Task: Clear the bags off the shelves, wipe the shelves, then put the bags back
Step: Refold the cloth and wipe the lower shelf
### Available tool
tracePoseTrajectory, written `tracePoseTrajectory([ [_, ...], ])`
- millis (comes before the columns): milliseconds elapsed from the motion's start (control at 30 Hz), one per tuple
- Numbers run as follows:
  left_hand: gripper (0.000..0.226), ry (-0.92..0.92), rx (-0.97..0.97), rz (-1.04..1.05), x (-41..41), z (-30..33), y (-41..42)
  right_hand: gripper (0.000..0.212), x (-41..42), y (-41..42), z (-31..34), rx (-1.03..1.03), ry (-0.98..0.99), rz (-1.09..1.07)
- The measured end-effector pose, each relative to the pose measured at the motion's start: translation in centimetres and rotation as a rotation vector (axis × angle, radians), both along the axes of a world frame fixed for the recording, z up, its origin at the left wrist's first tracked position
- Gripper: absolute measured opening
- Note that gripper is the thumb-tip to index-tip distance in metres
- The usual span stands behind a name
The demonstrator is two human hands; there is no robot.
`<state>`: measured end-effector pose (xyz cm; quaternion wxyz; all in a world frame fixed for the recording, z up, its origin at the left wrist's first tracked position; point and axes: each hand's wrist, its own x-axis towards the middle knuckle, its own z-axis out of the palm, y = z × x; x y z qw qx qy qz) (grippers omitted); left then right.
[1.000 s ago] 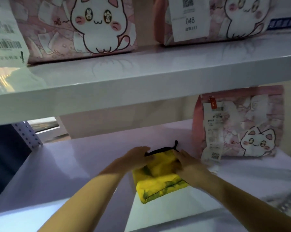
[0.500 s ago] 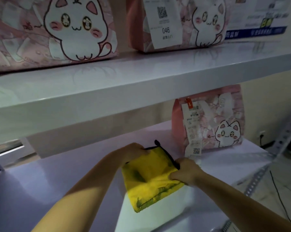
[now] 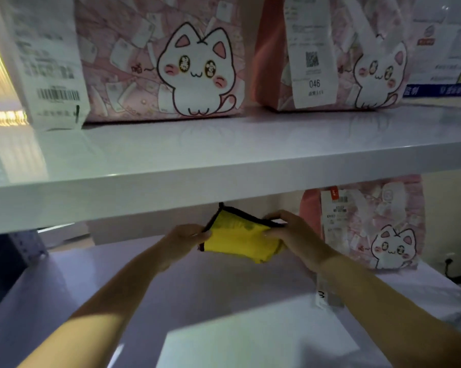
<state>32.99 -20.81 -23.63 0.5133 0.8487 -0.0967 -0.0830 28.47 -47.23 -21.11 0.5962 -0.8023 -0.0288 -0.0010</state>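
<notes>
2 bare forearms, no sleeves showing, end in the left hand [image 3: 183, 239] and right hand [image 3: 290, 236].

Looks like stockroom or shop storage to me. White metal shelving in front of me, upper shelf [image 3: 224, 160] over lower shelf [image 3: 64, 288]. Identical pink cat-print bags [image 3: 160, 62] lined up, each with printed label: barcode slip [image 3: 51, 83], QR tag numbered 046 [image 3: 313, 62]. Perforated steel upright [image 3: 29, 248] at left.

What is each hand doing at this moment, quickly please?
Left hand: closed on the left edge of the yellow folded cleaning cloth.
Right hand: closed on the cloth's right edge.
</notes>
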Motion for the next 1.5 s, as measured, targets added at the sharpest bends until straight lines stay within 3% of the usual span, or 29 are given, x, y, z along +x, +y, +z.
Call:
tracePoseTrajectory([
  [67,0.028,0.109,0.112,0.029,-1.2,-2.0,1.5,0.036,-0.1,1.0,-2.4,-0.107,0.098,0.098],
  [167,0.061,0.082,0.316,-0.008,-3.7,-5.2,2.4,0.058,-0.5,2.5,-6.9,-0.532,0.114,0.230],
  [233,0.055,0.055,0.328,0.010,-5.3,-6.5,2.7,0.060,-0.9,3.2,-9.0,-0.827,-0.146,0.311],
  [300,0.047,0.003,0.317,0.076,-5.7,-8.0,3.5,0.048,-1.2,3.6,-10.1,-0.977,-0.438,0.441],
  [433,0.057,-0.106,0.736,0.173,-5.3,-10.7,6.4,0.069,-1.1,4.8,-11.8,-1.134,-0.456,0.680],
  [500,0.063,-0.111,0.895,0.199,-5.4,-11.3,7.6,0.063,-0.1,5.1,-12.6,-1.119,-0.455,0.640],
  [633,0.098,-0.165,0.919,0.209,-6.2,-11.9,8.7,0.065,3.4,4.2,-13.2,-1.121,-0.369,0.431],
  [800,0.102,-0.181,0.937,0.284,-8.4,-12.0,9.6,0.054,9.8,2.7,-13.6,-1.151,-0.078,0.050],
  [967,0.102,-0.153,0.961,0.378,-12.4,-12.0,12.9,0.052,12.7,9.7,-11.7,-0.710,0.196,-0.203],
  [1000,0.102,-0.141,0.958,0.380,-13.0,-12.0,13.4,0.050,12.4,11.7,-11.2,-0.698,0.214,-0.216],
  [1067,0.101,-0.147,0.936,0.393,-13.6,-11.9,13.7,0.054,11.4,15.3,-10.7,-0.820,0.143,-0.033],
  [1267,0.090,-0.199,0.976,0.411,-13.2,-12.3,14.0,0.053,6.6,20.8,-12.9,-1.031,-0.254,0.409],
  [1400,0.091,-0.196,0.996,0.439,-14.2,-11.9,14.6,0.061,6.0,15.9,-13.3,-1.043,-0.414,0.389],
  [1500,0.094,-0.152,1.048,0.442,-15.8,-11.1,16.1,0.059,8.7,12.1,-13.4,-0.988,-0.207,0.244],
])
